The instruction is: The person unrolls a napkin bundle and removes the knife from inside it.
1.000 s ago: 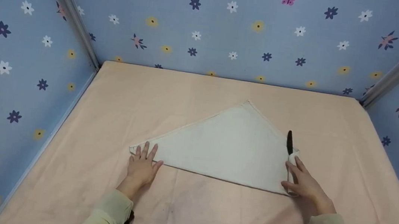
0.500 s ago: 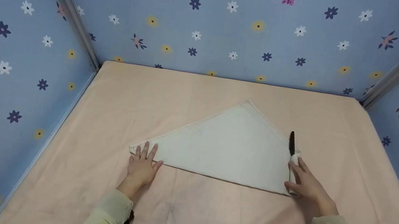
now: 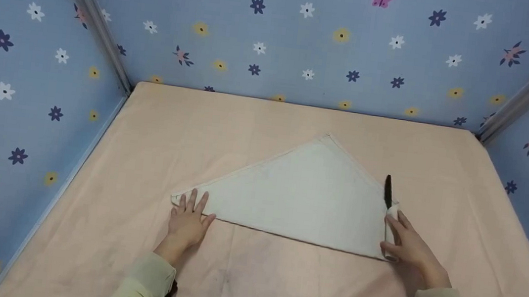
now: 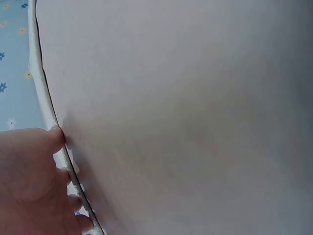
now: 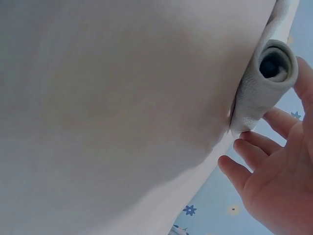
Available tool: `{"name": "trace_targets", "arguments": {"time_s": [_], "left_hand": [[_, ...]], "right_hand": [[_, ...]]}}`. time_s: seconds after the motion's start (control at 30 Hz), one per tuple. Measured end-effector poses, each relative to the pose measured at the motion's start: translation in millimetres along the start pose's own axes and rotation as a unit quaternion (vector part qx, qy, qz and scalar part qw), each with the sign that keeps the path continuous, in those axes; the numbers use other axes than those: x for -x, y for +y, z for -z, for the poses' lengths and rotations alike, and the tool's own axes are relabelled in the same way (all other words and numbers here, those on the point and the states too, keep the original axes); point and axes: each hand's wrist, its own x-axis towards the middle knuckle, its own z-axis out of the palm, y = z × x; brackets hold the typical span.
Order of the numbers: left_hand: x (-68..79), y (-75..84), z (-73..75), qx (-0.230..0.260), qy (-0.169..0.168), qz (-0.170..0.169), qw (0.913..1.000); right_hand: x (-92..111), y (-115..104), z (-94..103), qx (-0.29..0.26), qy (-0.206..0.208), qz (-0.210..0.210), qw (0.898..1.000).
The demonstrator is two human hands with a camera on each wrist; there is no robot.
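Note:
A pale, off-white cloth napkin [image 3: 289, 196] lies flat on the table, its peak pointing to the back. At its right end it is wound into a narrow roll [image 3: 391, 230], whose spiral open end shows in the right wrist view. Out of the roll's far end sticks a slim black knife [image 3: 388, 191]; the rest of it is hidden in the cloth. My right hand [image 3: 412, 247] holds the roll, thumb and fingers bent over it. With fingers spread and straight, my left hand [image 3: 186, 226] presses on the napkin's left corner.
A light peach cloth [image 3: 249, 281] with faint creases covers the table. Blue panels [image 3: 297, 37] printed with flowers and butterflies stand at the back and both sides, with grey posts [image 3: 95, 19] at the corners.
My right hand has shifted slightly to the right, taking the roll and the black knife with it, so a little more napkin lies flat. My left hand has stayed in place.

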Motion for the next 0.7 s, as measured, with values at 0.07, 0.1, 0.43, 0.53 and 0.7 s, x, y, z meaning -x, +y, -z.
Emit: {"name": "trace_targets", "arguments": {"time_s": [0.07,0.1,0.43,0.53,0.7], "left_hand": [[0.0,0.2,-0.5,0.0,0.0,0.0,1.0],[0.0,0.1,-0.6,-0.001,-0.001,0.0,1.0],[0.2,0.0,0.0,-0.003,-0.005,-0.001,1.0],[0.1,0.0,0.0,-0.003,-0.005,-0.001,1.0],[0.3,0.4,0.7,-0.004,-0.004,0.0,1.0]], "right_hand": [[0.8,0.6,0.7,-0.001,-0.001,-0.002,1.0],[1.2,0.7,1.1,-0.001,-0.002,-0.003,1.0],[4.2,4.1,6.0,-0.004,0.0,-0.005,1.0],[4.8,5.1,6.8,-0.007,0.001,-0.006,1.0],[6.8,7.4,8.3,-0.008,0.002,-0.006,1.0]]}}
